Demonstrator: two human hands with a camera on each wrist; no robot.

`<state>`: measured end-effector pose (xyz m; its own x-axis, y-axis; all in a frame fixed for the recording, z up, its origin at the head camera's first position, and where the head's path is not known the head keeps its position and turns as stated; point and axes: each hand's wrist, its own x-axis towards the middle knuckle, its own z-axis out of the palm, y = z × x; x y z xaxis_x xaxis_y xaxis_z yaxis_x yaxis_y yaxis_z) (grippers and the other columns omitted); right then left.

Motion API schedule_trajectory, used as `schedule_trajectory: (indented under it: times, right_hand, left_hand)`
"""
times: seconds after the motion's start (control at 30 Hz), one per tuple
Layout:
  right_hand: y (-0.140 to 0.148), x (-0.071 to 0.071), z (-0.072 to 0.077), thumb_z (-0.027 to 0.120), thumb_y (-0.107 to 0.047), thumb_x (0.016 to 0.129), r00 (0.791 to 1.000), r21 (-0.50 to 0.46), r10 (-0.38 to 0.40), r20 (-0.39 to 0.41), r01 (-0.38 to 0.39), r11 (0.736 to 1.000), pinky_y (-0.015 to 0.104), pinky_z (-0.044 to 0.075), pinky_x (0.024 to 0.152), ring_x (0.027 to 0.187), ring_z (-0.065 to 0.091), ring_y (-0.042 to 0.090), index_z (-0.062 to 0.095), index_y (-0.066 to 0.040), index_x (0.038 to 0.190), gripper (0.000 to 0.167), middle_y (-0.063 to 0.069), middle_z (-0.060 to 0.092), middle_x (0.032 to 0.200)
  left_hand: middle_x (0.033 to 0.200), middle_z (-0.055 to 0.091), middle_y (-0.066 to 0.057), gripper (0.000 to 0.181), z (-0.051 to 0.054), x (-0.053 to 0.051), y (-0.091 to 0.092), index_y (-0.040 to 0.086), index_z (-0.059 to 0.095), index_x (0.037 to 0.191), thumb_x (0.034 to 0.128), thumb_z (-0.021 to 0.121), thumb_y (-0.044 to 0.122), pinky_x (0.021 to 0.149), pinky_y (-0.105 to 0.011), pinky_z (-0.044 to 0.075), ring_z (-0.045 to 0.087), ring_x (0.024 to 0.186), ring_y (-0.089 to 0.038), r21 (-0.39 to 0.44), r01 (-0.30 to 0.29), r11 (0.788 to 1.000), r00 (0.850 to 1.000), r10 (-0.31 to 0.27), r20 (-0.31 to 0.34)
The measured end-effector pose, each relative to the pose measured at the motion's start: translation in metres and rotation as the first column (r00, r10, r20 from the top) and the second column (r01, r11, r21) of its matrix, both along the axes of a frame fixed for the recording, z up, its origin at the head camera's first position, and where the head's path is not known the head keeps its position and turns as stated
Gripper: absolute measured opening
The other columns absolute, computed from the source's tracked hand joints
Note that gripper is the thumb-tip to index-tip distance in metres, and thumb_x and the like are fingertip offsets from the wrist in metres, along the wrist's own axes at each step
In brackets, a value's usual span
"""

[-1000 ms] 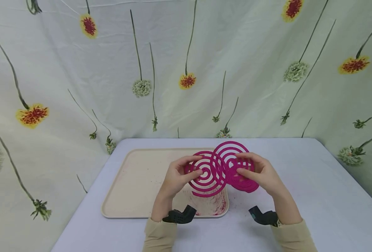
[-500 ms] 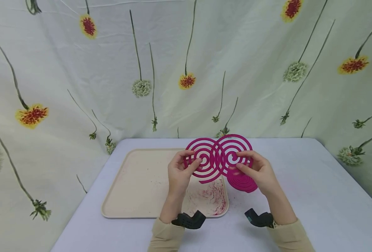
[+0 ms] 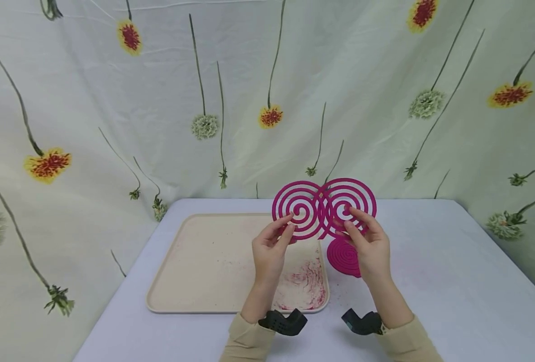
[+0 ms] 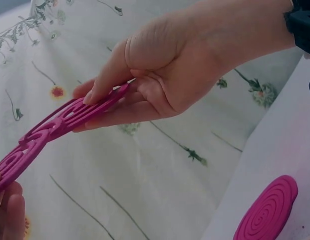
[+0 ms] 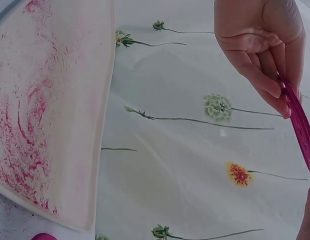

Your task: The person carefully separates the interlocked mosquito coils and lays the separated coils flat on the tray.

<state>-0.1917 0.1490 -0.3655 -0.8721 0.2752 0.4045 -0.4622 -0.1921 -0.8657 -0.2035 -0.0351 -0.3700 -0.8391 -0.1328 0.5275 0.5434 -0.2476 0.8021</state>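
Observation:
Two magenta mosquito coils overlap at their inner edges, raised upright above the table in the head view. My left hand pinches the left coil between thumb and fingers. The right coil is pinched the same way by my right hand. Seen nearly edge-on in the left wrist view, the linked coils run from one hand to the other. Below my right hand, a tightly nested mosquito coil lies flat on the table, partly hidden by that hand.
A beige tray lies on the left and middle of the white table. Magenta dust marks its right front corner, with a few specks on the table. A flower-printed cloth hangs behind.
Both hands have lifted the coils higher and come closer together, the left hand shifting right. The overlapping coils now stand more upright, showing more of the nested coil on the table.

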Motion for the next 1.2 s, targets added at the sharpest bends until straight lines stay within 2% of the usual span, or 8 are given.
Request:
schedule_trajectory:
  times: [0.17,0.3,0.4,0.5,0.63,0.8,1.0,1.2]
  right_hand:
    - [-0.002,0.001,-0.001,0.050,-0.010,0.097,0.996,-0.020,0.055,-0.064,-0.056,0.998,0.024,0.054,0.077,0.089,0.065,0.012,0.057,-0.002,0.126,0.031,0.003,0.061,0.113]
    - [0.000,0.000,-0.002,0.051,-0.004,0.096,0.991,0.007,0.089,-0.098,-0.089,0.996,0.024,0.054,0.077,0.094,0.062,0.013,0.055,-0.003,0.128,0.032,0.002,0.059,0.114]
    - [0.003,-0.001,-0.001,0.053,0.006,0.091,0.989,0.072,0.087,-0.116,-0.079,0.994,0.025,0.054,0.077,0.105,0.057,0.015,0.047,-0.004,0.134,0.044,0.004,0.049,0.122]
    - [0.009,-0.002,0.000,0.055,0.013,0.087,0.986,0.147,0.113,-0.126,-0.094,0.985,0.027,0.053,0.078,0.113,0.052,0.016,0.035,-0.006,0.140,0.060,0.007,0.039,0.131]
    - [0.022,-0.001,0.003,0.058,0.013,0.084,0.984,0.270,0.156,-0.089,-0.127,0.954,0.025,0.053,0.078,0.110,0.054,0.013,0.033,-0.005,0.139,0.063,0.009,0.041,0.129]
    - [0.034,0.002,0.007,0.059,0.011,0.085,0.979,0.378,0.197,-0.061,-0.160,0.912,0.025,0.055,0.073,0.098,0.057,0.012,0.043,0.005,0.130,0.048,0.004,0.050,0.122]
    - [0.040,0.003,0.009,0.063,0.007,0.084,0.964,0.441,0.264,-0.008,-0.234,0.866,0.029,0.056,0.073,0.100,0.058,0.016,0.049,0.003,0.127,0.045,0.002,0.052,0.120]
    - [0.046,0.004,0.008,0.064,0.005,0.083,0.941,0.491,0.336,0.042,-0.312,0.813,0.030,0.056,0.073,0.099,0.059,0.018,0.051,0.004,0.126,0.045,-0.002,0.056,0.116]
  left_hand:
    - [0.100,0.066,-0.022,0.024,-0.002,0.000,0.001,-0.008,0.066,0.106,0.0867,0.066,0.005,0.070,-0.026,0.056,0.064,0.078,-0.014,-0.008,-0.007,1.000,1.000,0.007,0.007]
    - [0.098,0.065,-0.023,0.022,-0.002,0.000,0.002,-0.008,0.065,0.104,0.0855,0.067,0.003,0.069,-0.027,0.056,0.064,0.076,-0.015,0.016,-0.020,1.000,1.000,0.020,-0.014]
    - [0.103,0.060,-0.026,0.027,-0.003,-0.001,0.002,-0.008,0.060,0.109,0.0843,0.068,0.001,0.068,-0.028,0.056,0.065,0.075,-0.016,0.008,-0.011,1.000,0.999,0.011,-0.044]
    - [0.114,0.055,-0.023,0.043,-0.003,-0.003,-0.001,-0.003,0.051,0.122,0.0829,0.068,-0.001,0.069,-0.030,0.056,0.067,0.078,-0.021,-0.063,0.020,0.998,0.996,-0.025,-0.082]
    - [0.126,0.050,-0.019,0.063,-0.001,-0.005,-0.013,0.002,0.039,0.135,0.0805,0.067,-0.008,0.073,-0.033,0.055,0.064,0.097,-0.032,-0.205,0.063,0.977,0.988,-0.091,-0.127]
    - [0.125,0.053,-0.020,0.057,0.002,-0.007,-0.028,-0.001,0.046,0.132,0.0797,0.066,-0.011,0.079,-0.034,0.054,0.058,0.106,-0.038,-0.308,0.075,0.948,0.983,-0.123,-0.138]
    - [0.120,0.058,-0.019,0.041,0.003,-0.007,-0.033,-0.003,0.057,0.119,0.0796,0.069,-0.008,0.080,-0.034,0.054,0.060,0.103,-0.038,-0.275,0.122,0.954,0.987,-0.146,-0.067]
    - [0.102,0.065,-0.020,0.022,0.005,-0.006,-0.033,-0.004,0.066,0.100,0.0792,0.073,0.001,0.076,-0.033,0.056,0.064,0.088,-0.028,-0.235,0.061,0.970,0.998,-0.067,-0.016]
